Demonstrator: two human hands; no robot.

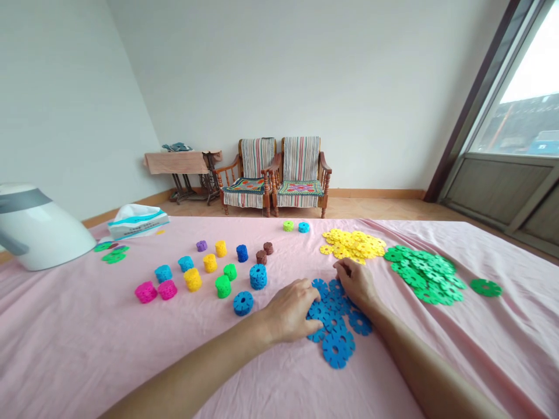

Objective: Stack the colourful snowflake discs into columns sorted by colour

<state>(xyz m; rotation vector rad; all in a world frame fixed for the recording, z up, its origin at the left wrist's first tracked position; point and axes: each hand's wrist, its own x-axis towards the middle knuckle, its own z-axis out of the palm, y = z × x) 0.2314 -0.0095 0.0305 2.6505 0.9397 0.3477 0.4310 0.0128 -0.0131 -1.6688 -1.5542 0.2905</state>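
Note:
A loose pile of flat blue notched discs (336, 343) lies on the pink cloth in front of me. My left hand (290, 311) rests at the pile's left side, its thumb and fingers apart over the discs. At the pile's far right edge is my right hand (358, 285), with fingers curled together; whatever they may hold is hidden. Just left of my left hand stand a short blue disc stack (243, 303) and a taller blue stack (258, 276).
Beyond my hands lies a yellow disc pile (356, 244), with a green pile (425, 273) to its right. Several small coloured stacks, such as a pink one (145, 292), stand at left. A tissue pack (138, 221) and a white kettle (43, 233) are farther left.

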